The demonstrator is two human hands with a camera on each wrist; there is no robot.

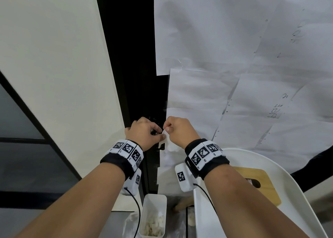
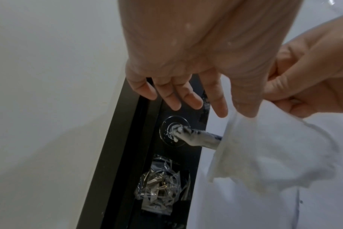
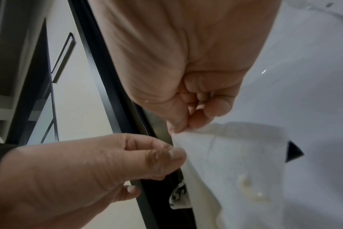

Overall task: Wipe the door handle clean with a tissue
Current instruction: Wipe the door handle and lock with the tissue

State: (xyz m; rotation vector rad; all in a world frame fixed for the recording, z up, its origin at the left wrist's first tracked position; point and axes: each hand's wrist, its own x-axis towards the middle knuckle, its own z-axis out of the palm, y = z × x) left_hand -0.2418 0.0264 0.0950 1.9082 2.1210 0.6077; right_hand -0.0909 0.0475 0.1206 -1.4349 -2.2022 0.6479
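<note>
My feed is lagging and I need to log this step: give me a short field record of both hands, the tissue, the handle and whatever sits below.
left hand: thumb and forefinger pinch the tissue's edge, other fingers extended
right hand: pinches the tissue's top edge
thin white paper tissue: held hanging between both hands, beside the handle, covering its outer end
dark metal lever door handle: smeared with white residue, not yet clean
round dark handle rose: white drips on it
white rectangular bin: below, holds crumpled tissues
</note>
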